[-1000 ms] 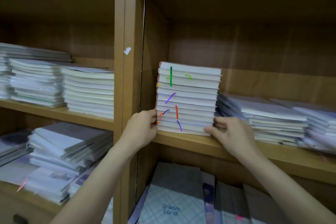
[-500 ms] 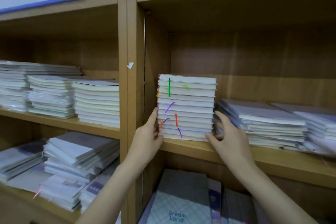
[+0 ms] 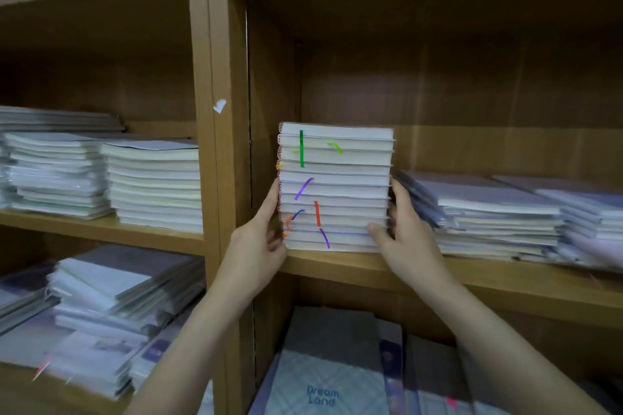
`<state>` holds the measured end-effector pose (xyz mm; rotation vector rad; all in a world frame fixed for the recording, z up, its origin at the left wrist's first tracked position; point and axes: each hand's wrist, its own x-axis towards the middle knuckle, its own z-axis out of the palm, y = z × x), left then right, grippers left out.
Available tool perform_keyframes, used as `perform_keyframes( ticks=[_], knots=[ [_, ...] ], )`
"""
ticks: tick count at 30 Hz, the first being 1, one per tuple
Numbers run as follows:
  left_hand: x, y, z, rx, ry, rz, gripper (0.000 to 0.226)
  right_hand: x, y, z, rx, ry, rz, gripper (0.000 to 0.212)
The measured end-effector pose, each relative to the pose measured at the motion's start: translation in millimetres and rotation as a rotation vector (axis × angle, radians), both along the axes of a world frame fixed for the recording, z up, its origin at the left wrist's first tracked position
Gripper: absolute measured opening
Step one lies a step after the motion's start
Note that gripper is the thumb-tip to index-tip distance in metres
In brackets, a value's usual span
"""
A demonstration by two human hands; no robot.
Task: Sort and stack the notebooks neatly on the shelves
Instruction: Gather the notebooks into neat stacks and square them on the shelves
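- Head view: a squared stack of notebooks (image 3: 335,187) stands on a wooden shelf (image 3: 505,280), against the compartment's left wall, its pale page edges streaked with green, purple and orange marks.
- Left hand (image 3: 259,246), at 9 o'clock of the stack, lies flat along its red-stitched spines, fingers straight.
- Right hand (image 3: 403,239), at 3 o'clock, grips the lower right corner, thumb on the front edges, fingers round the side.
- Farther toward 3 o'clock, a lower, slanting pile (image 3: 488,216) of plastic-wrapped notebooks lies just beside.
- Neighbouring left compartment holds cream-edged stacks (image 3: 155,185).
- Below, a checked "Dream Land" cover (image 3: 323,381) lies flat.
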<state>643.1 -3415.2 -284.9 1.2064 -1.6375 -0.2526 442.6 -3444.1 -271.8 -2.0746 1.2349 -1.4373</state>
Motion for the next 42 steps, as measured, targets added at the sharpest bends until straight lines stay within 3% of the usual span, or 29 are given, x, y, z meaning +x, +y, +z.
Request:
perform_keyframes(
  ticks=[6,11,17,29,33,37,42],
  knots=[
    [-12.7,2.2,-15.3,-0.066,0.14,0.09,0.065,0.8,-5.0,-3.6,-0.002,-0.001,-0.093,0.042],
    [-12.2,2.4,-10.5,-0.021,0.138,0.113,0.058,-0.5,-5.2,-3.7,-0.007,0.056,-0.135,0.039],
    [-2.7,4.3,3.7,0.161,0.186,0.047,0.057,-2.0,-3.3,-1.5,0.016,0.058,-0.14,0.042],
    [-5.3,4.8,8.0,0.155,0.028,0.156,0.049,-4.7,-1.0,-0.4,0.079,0.039,-0.104,0.048],
    [-0.5,5.6,11.9,0.22,-0.012,0.072,0.056,-5.8,0.6,1.1,0.119,0.142,-0.082,0.065],
    [-5.4,4.1,8.0,0.159,-0.079,0.158,0.054,-3.3,2.7,3.7,0.117,0.224,-0.134,0.069],
    [-2.6,1.8,6.4,0.18,0.013,0.094,0.057,-3.5,3.9,5.2,0.126,0.218,-0.131,0.066]
  ],
)
